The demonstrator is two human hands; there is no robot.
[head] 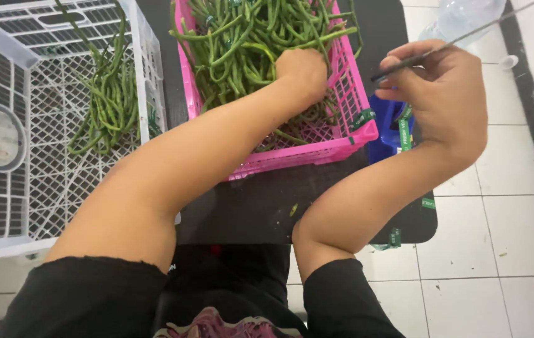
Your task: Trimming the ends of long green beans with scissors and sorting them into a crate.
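Over the black table: a person works from above, both bare forearms stretched across the dark top, which stands on a white tiled floor.
Left hand: the left hand is curled into a loose fist, buried in the long green beans; the fingers are closed among the pods, though which pods it has hold of cannot be told.
Right hand: the right hand is raised off the table's right edge, fingers pinched shut on a thin dark stick that slants up toward the top right corner.
Pink crate: the pink crate sits at the table's far edge, heaped with the beans.
White crate: a white lattice crate stands just beside the pink one, at the table's left edge, with a small bunch of green beans lying inside.
Right of the pink crate: a blue object with green tape shows beneath the right wrist; a clear plastic bottle lies on the tiles beyond.
Near edge: green tape scraps cling to the table's right corner.
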